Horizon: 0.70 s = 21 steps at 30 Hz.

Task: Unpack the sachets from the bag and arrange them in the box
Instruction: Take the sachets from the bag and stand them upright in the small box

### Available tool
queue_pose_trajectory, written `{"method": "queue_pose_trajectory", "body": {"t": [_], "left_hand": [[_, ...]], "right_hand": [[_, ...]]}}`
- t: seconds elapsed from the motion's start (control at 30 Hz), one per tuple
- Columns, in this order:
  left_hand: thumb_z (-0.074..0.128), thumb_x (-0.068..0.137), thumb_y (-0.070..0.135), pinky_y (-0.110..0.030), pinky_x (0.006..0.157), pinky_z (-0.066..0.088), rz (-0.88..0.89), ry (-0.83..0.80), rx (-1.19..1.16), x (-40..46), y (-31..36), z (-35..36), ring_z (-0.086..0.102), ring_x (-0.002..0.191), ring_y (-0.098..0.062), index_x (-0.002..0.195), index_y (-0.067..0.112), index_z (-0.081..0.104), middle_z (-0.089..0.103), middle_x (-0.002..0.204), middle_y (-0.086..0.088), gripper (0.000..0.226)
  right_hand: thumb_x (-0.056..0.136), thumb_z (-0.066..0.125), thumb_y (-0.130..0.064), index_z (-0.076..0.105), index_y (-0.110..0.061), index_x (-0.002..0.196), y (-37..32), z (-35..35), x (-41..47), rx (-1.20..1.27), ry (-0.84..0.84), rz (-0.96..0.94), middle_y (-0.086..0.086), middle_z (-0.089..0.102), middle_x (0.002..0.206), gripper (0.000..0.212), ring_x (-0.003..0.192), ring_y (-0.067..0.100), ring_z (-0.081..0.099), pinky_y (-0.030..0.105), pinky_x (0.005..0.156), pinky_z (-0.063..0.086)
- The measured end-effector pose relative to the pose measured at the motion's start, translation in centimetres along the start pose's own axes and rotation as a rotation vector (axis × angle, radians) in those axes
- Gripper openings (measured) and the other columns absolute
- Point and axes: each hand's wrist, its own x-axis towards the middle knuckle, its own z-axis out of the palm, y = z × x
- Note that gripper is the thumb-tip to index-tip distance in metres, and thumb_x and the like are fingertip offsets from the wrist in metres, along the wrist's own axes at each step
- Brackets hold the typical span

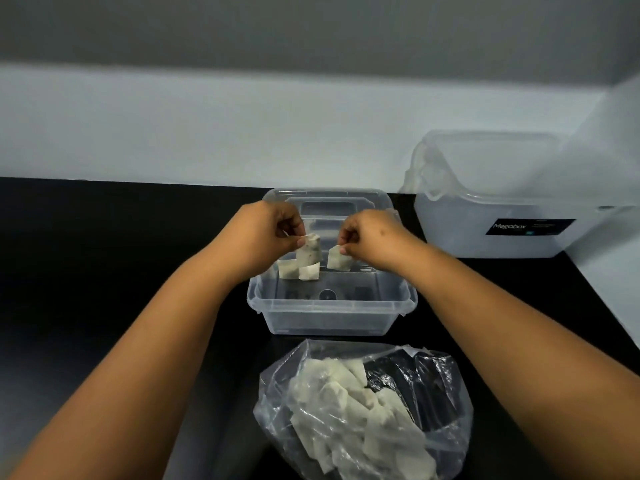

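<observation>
A clear plastic box (pixel 330 318) stands open on the black counter, its lid lying flat behind it. Both my hands hover over its far half. My left hand (pixel 268 233) pinches a small white sachet (pixel 306 252) by its top edge. My right hand (pixel 370 237) pinches another white sachet (pixel 337 259). Two sachets (pixel 298 270) sit inside the box at its left, just below the one in my left hand. In front of the box lies an open clear plastic bag (pixel 446 386) with several white sachets (pixel 349 407) heaped in it.
A large translucent storage tub (pixel 502 216) with a dark label stands at the back right against the pale wall. The black counter (pixel 104 254) stretches to the left. Its right edge meets a white surface (pixel 609 271).
</observation>
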Motion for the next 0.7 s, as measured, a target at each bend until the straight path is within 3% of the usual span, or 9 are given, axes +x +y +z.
{"method": "queue_pose_trajectory", "body": {"t": [0.1,0.33,0.47,0.6,0.7], "left_hand": [[0.072,0.084,0.023,-0.014,0.064,0.046,-0.02,-0.026,-0.004,0.6,-1.1,0.5,0.062,0.076,-0.004,0.087,0.019,0.068,0.068,0.079,0.008,0.006],[0.072,0.084,0.02,-0.006,0.057,0.04,0.014,-0.065,-0.014,1.3,-2.5,0.8,0.059,0.073,-0.002,0.085,0.02,0.068,0.065,0.079,0.01,0.005],[0.072,0.084,0.018,-0.002,0.055,0.041,0.033,-0.084,-0.019,1.7,-2.8,0.9,0.06,0.072,0.0,0.086,0.018,0.068,0.067,0.08,0.009,0.004],[0.072,0.084,0.02,-0.005,0.059,0.043,0.049,-0.112,0.002,2.3,-2.8,1.3,0.062,0.072,-0.001,0.087,0.018,0.069,0.068,0.081,0.008,0.005],[0.072,0.084,0.02,-0.017,0.07,0.052,0.066,-0.162,0.015,3.1,-2.4,2.2,0.064,0.076,-0.005,0.089,0.018,0.068,0.068,0.084,0.007,0.007]], "right_hand": [[0.086,0.068,-0.01,0.072,-0.011,0.095,0.2,2.4,2.4,-0.08,-0.084,0.027,0.003,0.07,0.094,0.01,0.082,0.016,0.062,0.025,0.073,0.047],[0.084,0.064,-0.001,0.074,-0.012,0.091,0.7,5.1,4.8,-0.183,-0.14,0.063,0.008,0.072,0.093,0.016,0.085,0.023,0.066,0.035,0.081,0.056],[0.086,0.059,0.002,0.072,-0.009,0.095,0.8,5.2,4.8,-0.231,-0.164,0.072,0.01,0.07,0.094,0.02,0.085,0.027,0.066,0.033,0.077,0.055],[0.088,0.058,0.0,0.068,-0.008,0.109,0.3,4.0,4.4,-0.314,-0.16,0.07,0.012,0.069,0.103,0.024,0.091,0.028,0.066,0.032,0.077,0.053],[0.093,0.059,-0.01,0.062,-0.011,0.122,-0.2,1.7,3.5,-0.332,-0.184,0.133,0.012,0.065,0.117,0.029,0.105,0.027,0.063,0.033,0.091,0.049]]}}
